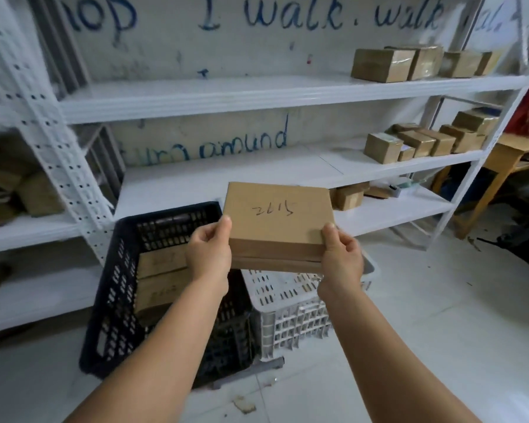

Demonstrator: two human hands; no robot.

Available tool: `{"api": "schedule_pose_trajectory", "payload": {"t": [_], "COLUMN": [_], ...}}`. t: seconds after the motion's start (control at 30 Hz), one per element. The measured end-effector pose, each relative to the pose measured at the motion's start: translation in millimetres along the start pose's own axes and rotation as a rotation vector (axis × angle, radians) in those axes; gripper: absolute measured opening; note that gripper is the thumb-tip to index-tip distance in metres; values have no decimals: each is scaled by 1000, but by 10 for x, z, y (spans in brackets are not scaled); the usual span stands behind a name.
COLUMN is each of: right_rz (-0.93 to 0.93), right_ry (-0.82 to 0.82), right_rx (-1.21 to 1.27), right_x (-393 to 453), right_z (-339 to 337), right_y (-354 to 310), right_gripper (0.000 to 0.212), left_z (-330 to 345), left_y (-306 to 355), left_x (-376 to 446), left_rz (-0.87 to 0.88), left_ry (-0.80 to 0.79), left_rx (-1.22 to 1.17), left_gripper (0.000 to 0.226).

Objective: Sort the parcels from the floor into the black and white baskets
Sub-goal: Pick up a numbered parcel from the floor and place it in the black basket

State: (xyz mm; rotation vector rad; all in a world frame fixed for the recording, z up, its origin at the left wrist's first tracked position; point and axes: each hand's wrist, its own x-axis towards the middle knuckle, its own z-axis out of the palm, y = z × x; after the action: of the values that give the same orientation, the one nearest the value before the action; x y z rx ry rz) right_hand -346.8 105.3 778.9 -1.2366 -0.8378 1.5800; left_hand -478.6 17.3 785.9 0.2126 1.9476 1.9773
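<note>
In the head view we held a flat brown parcel (278, 221) up in the air with both hands, above the two baskets. Our left hand (209, 251) clamped its near left corner, thumb pressed on the top face and the other fingers hidden beneath. Our right hand (342, 254) gripped the near right corner the same way, thumb on top. Dark handwriting ran across the parcel's top face; we could not read it with certainty.

Below the parcel the black basket (116, 300) stood on the pale floor (440, 331) to the left, with at least two brown parcels (161, 277) lying inside it. The white basket (297, 319) stood just beside it on the right, touching or nearly so; what it held was hidden behind the raised parcel and our right forearm.

Farther back a white metal shelf rack (226, 96) ran across the scene, with groups of small brown boxes (409, 62) toward the right end of its upper shelves. Blue writing marked the wall (257, 41) behind it.
</note>
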Motion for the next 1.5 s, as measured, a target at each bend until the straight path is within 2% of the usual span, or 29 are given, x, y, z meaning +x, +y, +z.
{"api": "schedule_pose_trajectory", "payload": {"t": [0.37, 0.57, 0.63, 0.73, 0.87, 0.97, 1.23, 1.4, 1.5], "right_rz": [79, 83, 85, 115, 205, 282, 360, 523, 623], "right_ry": [-168, -256, -302, -354, -402, -413, -567, -607, -581], "right_rx": [-185, -501, -656, -830, -1039, -1122, -1426, -1464, -1353], "right_x": [-534, -396, -302, -141, 101, 293, 744, 908, 971], "right_z": [1280, 1540, 1582, 1634, 1723, 1795, 1945, 1981, 1961], "right_y": [899, 1364, 1488, 1677, 1924, 2114, 2565, 2845, 3048], "right_gripper": [26, 37, 39, 35, 36, 37, 37, 34, 36], "left_z": [-1430, -1802, -1865, -1933, -1944, -1898, -1744, -1675, -1645], "left_y": [-115, -440, -552, -719, -901, -1028, -1485, -1747, -1864], "left_x": [890, 1178, 1262, 1394, 1568, 1683, 1973, 2107, 2136], "left_rz": [-66, -101, -139, -192, -272, -309, -489, -558, -583], "left_ry": [138, 64, 30, -22, -93, -150, -244, -253, -268], "left_rx": [126, 420, 512, 659, 892, 1021, 1134, 1155, 1199], "left_gripper": [26, 40, 40, 24, 34, 30, 18, 24, 26]}}
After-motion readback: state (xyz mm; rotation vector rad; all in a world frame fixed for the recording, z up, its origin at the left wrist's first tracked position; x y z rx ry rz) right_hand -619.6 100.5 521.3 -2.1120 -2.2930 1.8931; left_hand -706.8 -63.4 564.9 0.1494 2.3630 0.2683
